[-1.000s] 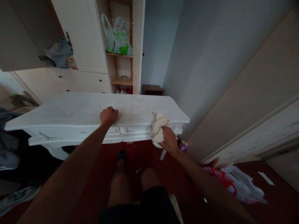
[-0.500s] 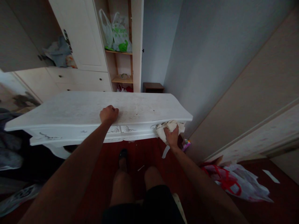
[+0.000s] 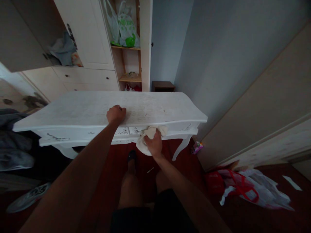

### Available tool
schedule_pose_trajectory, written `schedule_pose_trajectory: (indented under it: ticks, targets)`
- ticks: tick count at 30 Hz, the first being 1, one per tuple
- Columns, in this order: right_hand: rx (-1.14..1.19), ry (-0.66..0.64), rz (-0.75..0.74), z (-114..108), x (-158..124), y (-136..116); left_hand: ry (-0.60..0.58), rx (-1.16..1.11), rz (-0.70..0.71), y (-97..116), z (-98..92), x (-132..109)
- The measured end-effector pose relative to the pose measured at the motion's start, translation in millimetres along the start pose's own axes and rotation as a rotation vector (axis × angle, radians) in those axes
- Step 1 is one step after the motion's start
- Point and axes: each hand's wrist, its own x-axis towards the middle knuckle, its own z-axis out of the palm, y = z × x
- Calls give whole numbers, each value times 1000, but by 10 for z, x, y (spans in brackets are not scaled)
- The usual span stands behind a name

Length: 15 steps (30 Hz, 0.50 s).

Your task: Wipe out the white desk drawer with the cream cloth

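Observation:
A white console table (image 3: 73, 110) with drawers along its front stands before me. My left hand (image 3: 116, 114) is closed in a fist and rests on the front edge of the tabletop. My right hand (image 3: 153, 145) grips a crumpled cream cloth (image 3: 148, 136) and presses it against the drawer front near the middle of the table, just below the top. My knees and a dark shoe show below on the dark red floor.
A white wardrobe (image 3: 87, 35) with an open shelf of plastic bags (image 3: 123, 27) stands behind the table. A grey wall and a leaning pale panel (image 3: 262, 106) are to the right. Red-and-white plastic bags (image 3: 245, 191) lie on the floor at right, dark clothes (image 3: 14, 149) at left.
My right hand has carried the cloth from the table's right corner down onto the drawer front and leftwards to the middle. The left fist stayed on the edge.

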Motion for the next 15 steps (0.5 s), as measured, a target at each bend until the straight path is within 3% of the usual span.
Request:
schedule_pose_trajectory:
  ticks: [3, 6, 15]
  targets:
    - [23, 50, 81, 305, -117, -155, 6, -1, 25, -11, -7, -21]
    - [-21, 58, 24, 443, -190, -170, -1, -1, 29, -18, -6, -12]
    - [-310, -147, -236, 100, -178, 89, -14, -31, -24, -18, 21, 81]
